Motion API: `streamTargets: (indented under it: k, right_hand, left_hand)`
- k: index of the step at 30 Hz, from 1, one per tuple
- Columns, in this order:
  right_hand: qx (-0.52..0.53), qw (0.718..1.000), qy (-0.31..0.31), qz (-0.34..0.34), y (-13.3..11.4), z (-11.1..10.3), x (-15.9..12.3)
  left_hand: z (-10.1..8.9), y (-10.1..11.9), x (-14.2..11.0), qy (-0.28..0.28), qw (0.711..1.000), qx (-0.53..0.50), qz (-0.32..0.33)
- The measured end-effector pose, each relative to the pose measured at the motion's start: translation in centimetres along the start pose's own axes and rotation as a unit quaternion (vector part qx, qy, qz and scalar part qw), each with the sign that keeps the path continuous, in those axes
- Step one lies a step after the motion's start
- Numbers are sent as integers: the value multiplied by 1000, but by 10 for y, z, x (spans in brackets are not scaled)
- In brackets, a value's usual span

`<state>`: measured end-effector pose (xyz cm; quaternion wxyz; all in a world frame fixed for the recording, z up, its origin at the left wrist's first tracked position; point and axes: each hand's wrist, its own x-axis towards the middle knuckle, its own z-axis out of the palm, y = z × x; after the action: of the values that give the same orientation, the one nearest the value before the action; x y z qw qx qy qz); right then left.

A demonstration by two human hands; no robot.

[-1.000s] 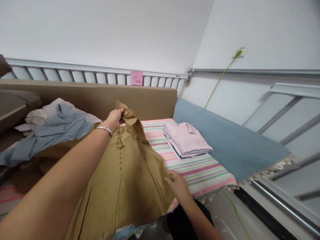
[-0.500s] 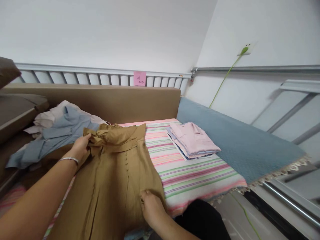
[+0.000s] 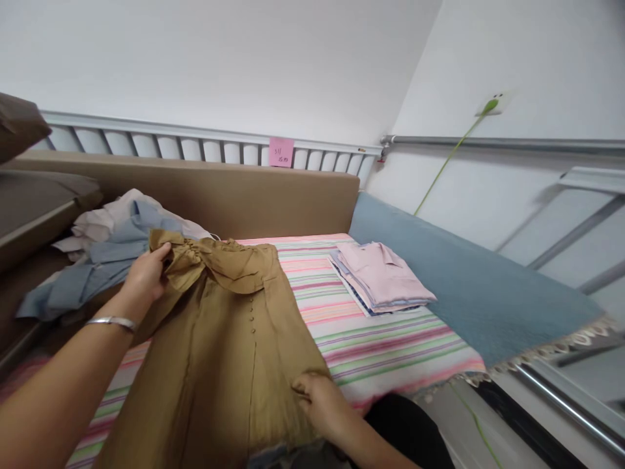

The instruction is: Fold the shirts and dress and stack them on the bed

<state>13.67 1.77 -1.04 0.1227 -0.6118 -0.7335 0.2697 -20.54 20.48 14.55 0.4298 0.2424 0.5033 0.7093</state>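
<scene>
A mustard-brown dress (image 3: pixel 219 365) with a gathered ruffle at its top and a short row of covered buttons lies spread over the striped sheet. My left hand (image 3: pixel 145 272), with a silver bangle at the wrist, pinches the ruffle at the upper left corner and holds it raised. Lower down, my right hand (image 3: pixel 319 400) grips the dress by its right edge, fingers curled into the cloth. The bottom of the dress runs out of view. Just behind my left hand is a heap of light blue clothes (image 3: pixel 110 254) and white clothes (image 3: pixel 129 203).
A neat stack of folded shirts (image 3: pixel 385 273), pale pink on top, rests on the striped sheet (image 3: pixel 381 352). Brown board (image 3: pixel 234 202) lines the back rail, which carries a pink note (image 3: pixel 281 152). Blue fringed fabric (image 3: pixel 449 273) borders the right side. Cardboard boxes (image 3: pixel 43 202) stand left.
My left hand has lifted the ruffle corner slightly up and left. My right hand has shifted right and a little down along the dress edge. The view has turned slightly.
</scene>
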Motion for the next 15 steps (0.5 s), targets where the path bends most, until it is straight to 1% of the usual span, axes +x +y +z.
streamTargets:
  k: [3,4,5,7,8,9,10,12,13,14,15]
  right_hand:
    - [6,999,-42,-6,-5,-10,-6]
    - [6,999,-44,-13,-7,-13,-7]
    - [4,999,-27,-19,-7,-14,-7]
    - [-17,998,52,-41,0,-11,-4]
    - [-39,993,91,-60,8,-6,0]
    - [-67,987,115,-87,19,1,5]
    - [-97,981,119,-121,32,9,10]
    - [-144,966,92,-194,60,26,21]
    - [-154,961,74,-216,71,33,26]
    - [-157,960,53,-224,80,36,29]
    - [-154,964,32,-214,85,37,32]
  left_hand:
    - [-10,-19,-6,-14,998,29,-45]
    - [-15,-27,-7,-12,997,39,-60]
    - [-20,-35,-8,-3,996,49,-72]
    - [-32,-50,-12,20,994,57,-90]
    - [-39,-58,-15,32,993,58,-98]
    - [-46,-65,-18,46,992,58,-106]
    - [-53,-73,-22,66,989,55,-116]
    - [-67,-88,-33,107,984,39,-137]
    - [-73,-95,-39,122,981,21,-149]
    - [-77,-102,-46,130,977,-3,-168]
    - [-81,-108,-53,132,972,-29,-191]
